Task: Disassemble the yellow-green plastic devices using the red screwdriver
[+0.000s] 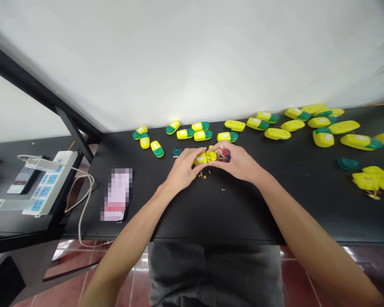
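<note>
My left hand [184, 167] is closed around the left end of a yellow plastic casing [200, 159], whose inside shows open towards the right. My right hand [238, 162] is closed too, its fingertips at the casing's right end. Within its curled fingers sits a dark, rounded object with a red end [225, 152]; its kind is not clear. Small brass-coloured screws [223, 189] and bits lie on the black table just below the hands. A dark green translucent cover [177, 151] rests beyond my left hand.
Several yellow-and-green casings [203, 135] line the back of the black table [211, 217], by the wall. Yellow shells [376, 179] and a green cover [348, 163] lie right. At left are a phone [117, 194], a white cable [88, 196] and a power strip [49, 183].
</note>
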Demonstrator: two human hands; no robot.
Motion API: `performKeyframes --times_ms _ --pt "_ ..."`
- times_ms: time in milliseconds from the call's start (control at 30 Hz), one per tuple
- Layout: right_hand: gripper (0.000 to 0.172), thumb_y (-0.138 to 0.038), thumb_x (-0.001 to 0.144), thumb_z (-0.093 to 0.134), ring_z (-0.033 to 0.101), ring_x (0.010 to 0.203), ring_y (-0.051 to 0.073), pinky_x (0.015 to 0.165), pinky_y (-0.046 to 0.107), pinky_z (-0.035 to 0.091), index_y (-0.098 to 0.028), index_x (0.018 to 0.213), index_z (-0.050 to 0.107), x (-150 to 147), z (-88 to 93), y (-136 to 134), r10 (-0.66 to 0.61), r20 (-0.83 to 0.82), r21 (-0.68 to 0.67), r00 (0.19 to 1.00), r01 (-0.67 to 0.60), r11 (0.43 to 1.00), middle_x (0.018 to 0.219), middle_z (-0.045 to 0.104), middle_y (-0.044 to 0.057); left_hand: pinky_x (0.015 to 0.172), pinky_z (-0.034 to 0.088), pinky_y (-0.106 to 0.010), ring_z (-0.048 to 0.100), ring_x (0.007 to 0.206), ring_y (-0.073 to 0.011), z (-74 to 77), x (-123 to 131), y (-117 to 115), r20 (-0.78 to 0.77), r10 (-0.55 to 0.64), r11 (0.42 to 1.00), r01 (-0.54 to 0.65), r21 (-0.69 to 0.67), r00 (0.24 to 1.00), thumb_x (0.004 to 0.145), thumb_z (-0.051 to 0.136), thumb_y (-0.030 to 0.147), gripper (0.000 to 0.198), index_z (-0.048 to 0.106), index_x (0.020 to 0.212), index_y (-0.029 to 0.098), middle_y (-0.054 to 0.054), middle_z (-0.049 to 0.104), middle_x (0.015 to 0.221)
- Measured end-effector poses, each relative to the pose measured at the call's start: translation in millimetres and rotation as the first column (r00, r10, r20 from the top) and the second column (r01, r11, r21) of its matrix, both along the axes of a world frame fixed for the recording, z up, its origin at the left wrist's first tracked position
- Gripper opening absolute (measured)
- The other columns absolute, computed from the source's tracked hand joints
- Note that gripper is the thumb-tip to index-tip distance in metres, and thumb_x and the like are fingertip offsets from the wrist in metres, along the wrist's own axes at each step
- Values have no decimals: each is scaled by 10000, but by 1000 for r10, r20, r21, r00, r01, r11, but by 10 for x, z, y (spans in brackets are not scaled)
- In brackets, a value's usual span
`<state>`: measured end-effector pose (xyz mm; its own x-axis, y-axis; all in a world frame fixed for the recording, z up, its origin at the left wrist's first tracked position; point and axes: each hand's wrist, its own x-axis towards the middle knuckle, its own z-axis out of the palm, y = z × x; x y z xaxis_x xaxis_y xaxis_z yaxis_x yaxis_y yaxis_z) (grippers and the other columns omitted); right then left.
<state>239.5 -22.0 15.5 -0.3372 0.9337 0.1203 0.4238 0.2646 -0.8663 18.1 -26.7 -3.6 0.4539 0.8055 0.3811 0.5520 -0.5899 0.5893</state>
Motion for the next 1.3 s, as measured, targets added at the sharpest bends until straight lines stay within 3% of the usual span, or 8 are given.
performKeyframes --times_ms 467,667,1033,1300 --pt "408 -600 809 731 503 684 172 657 337 414 -233 839 556 -16 14 11 -9 14 -23 1000 9 1000 827 635 17 1065 552 -431 683 1208 -238 -18 -8 33 34 -22 994 25 -105 999 987 665 307 395 595 1367 223 -107 710 1326" --pt "481 -659 788 749 519 703 179 670 347 443 -242 819 511 -12 -8 0 -1 16 -16 1000 1 1000 948 704 58 1044 560 -424 689 1181 -240 1 -1 42 38 -14 991 19 -136 999 965 700 315 385 615 1327 216 -105 723 1276" --pt "488 -682 793 733 493 683 170 652 331 410 -224 875 584 -13 25 1 -5 21 -28 1000 5 1000 793 600 1 1044 544 -410 663 1200 -242 58 3 1 -30 -5 994 2 -106 1000 985 667 350 379 604 1328 201 -110 702 1290" --pt "449 -659 816 714 530 685 182 655 341 434 -234 856 575 -27 31 -11 -4 11 -17 1000 5 1000 841 653 26 1082 524 -432 640 1254 -248 18 -8 23 7 -52 991 52 -125 999 998 644 297 416 568 1399 218 -119 681 1355"
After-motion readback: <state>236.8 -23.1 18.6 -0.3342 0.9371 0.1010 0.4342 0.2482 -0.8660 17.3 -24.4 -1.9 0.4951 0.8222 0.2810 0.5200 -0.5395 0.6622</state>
